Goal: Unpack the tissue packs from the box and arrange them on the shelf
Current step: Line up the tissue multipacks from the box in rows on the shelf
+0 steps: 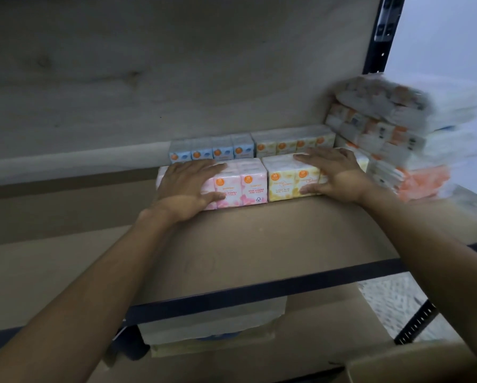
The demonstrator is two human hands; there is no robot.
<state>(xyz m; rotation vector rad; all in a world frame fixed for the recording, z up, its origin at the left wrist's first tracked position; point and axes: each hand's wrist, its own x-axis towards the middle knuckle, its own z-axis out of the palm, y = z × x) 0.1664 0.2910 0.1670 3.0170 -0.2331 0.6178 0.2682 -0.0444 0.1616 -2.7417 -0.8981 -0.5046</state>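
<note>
A pink tissue pack (pixel 242 186) and a yellow tissue pack (pixel 287 183) stand side by side on the brown shelf board (pixel 259 239). My left hand (pixel 187 186) lies over the pink pack, fingers straight on its top and thumb against its front. Over the yellow pack lies my right hand (pixel 334 172), fingers flat on top and thumb along the front. Behind them stand a blue pack (pixel 212 150) and a second yellow pack (pixel 292 143) against the back wall. A corner of the cardboard box (pixel 414 363) shows at the bottom right.
A tall stack of wrapped tissue bundles (pixel 392 139) fills the shelf's right end beside a black metal upright (pixel 383 37). The shelf's dark front rail (pixel 259 291) runs across below my arms. More wrapped packs (pixel 212 319) sit on the lower shelf. The board's left part is bare.
</note>
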